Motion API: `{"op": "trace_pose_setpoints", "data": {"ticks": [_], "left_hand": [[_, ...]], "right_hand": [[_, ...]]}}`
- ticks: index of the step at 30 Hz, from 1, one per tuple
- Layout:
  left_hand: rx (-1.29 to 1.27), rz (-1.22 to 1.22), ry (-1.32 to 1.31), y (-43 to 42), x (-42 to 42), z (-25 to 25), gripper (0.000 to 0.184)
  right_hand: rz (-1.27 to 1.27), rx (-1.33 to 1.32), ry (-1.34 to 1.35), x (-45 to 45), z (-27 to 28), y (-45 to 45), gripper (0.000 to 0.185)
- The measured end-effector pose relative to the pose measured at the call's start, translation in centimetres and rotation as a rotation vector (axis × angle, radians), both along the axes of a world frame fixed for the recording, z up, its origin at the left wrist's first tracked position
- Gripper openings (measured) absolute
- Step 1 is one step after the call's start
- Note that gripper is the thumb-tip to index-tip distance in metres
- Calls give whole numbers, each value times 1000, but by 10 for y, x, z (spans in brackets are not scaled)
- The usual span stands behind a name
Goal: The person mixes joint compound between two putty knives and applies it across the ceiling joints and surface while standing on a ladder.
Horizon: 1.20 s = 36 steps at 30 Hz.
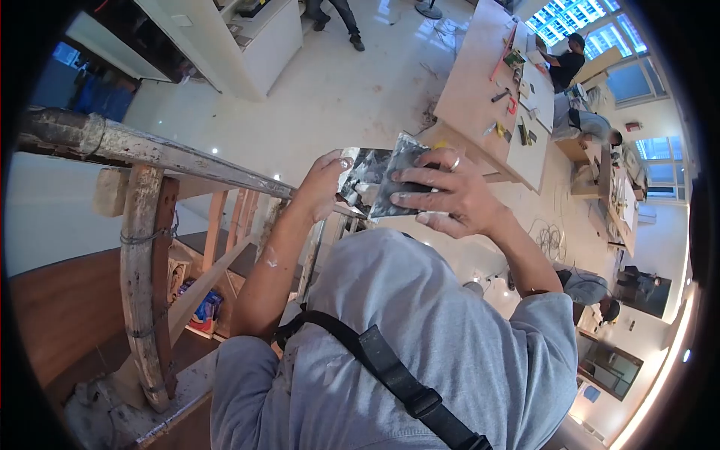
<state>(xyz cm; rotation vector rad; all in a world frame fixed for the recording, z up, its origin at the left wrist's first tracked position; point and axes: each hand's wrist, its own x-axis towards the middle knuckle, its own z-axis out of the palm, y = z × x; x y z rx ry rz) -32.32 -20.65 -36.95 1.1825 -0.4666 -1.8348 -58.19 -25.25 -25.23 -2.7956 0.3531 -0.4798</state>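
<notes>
In front of my chest, my left hand [322,184] grips the edge of a dark, flat scraper blade [362,174] smeared with white putty. Its thumb lies over the near corner. My right hand [457,193] is closed around a second grey scraper blade [386,196], fingers laid across its face and a ring on one finger. The two blades overlap or touch at their edges; I cannot tell which. White smears mark the fingers of both hands. Any handles are hidden.
A worn, paint-spattered scaffold rail [187,154] with upright posts [142,277] stands at my left. Below, a long wooden worktable [469,97] carries hand tools. A person [568,64] works beside it, others farther right. Coiled cable [551,240] lies on the floor.
</notes>
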Motion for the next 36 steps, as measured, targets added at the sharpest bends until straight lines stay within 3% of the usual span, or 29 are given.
{"op": "trace_pose_setpoints", "data": {"ticks": [6, 9, 12, 13, 14, 15, 18, 19, 20, 21, 23, 25, 26, 28, 30, 32, 33, 36], "left_hand": [[-65, -1, 53, 1, 3, -4, 34], [-20, 73, -16, 5, -3, 17, 34], [-132, 152, 14, 5, -7, -5, 26], [-102, 267, -321, 14, -18, 21, 28], [-230, 124, -572, 16, -11, 9, 29], [-272, 173, -573, 17, -6, 19, 32], [-362, 358, -474, 32, 1, 65, 42], [-369, 450, -370, 43, 0, 90, 44], [-447, 464, -484, 56, 10, 105, 42], [-508, 469, -596, 70, 18, 119, 41], [-527, 669, -437, 109, 26, 152, 29], [-563, 845, -529, 159, 44, 166, 29], [-560, 785, -1121, 190, 45, 208, 32], [-605, 892, -1676, 258, 71, 226, 40], [-757, 1383, -1392, 284, 74, 242, 43], [-841, 1627, -1104, 291, 79, 293, 35], [-825, 1629, -1158, 294, 91, 307, 30], [-644, 1641, -1451, 301, 127, 339, 24]], "right_hand": [[74, 98, 65, 1, -16, -3, 32], [81, 138, 80, 0, -14, -5, 30], [72, 114, 147, -5, -4, -7, 29], [79, 79, 163, -3, 3, -12, 29], [45, 75, 154, -6, 4, -18, 28], [34, 53, 130, -11, 4, -26, 26], [-55, 295, -109, -15, 30, -51, 27], [-39, 454, -298, -11, 37, -59, 34], [-171, 592, -521, -8, 33, -59, 43], [54, 636, -725, 1, 35, -80, 47], [191, 1082, -1123, 3, -27, -130, 51], [382, 1231, -1237, 50, 12, -136, 51], [467, 1312, -1281, 73, 38, -134, 52], [624, 1299, -1258, 120, 85, -132, 51], [703, 1372, -1194, 164, 145, -112, 50], [757, 1330, -1211, 217, 192, -98, 51], [673, 1423, -1249, 247, 218, -86, 52], [912, 1365, -1069, 321, 296, -47, 50]]}}
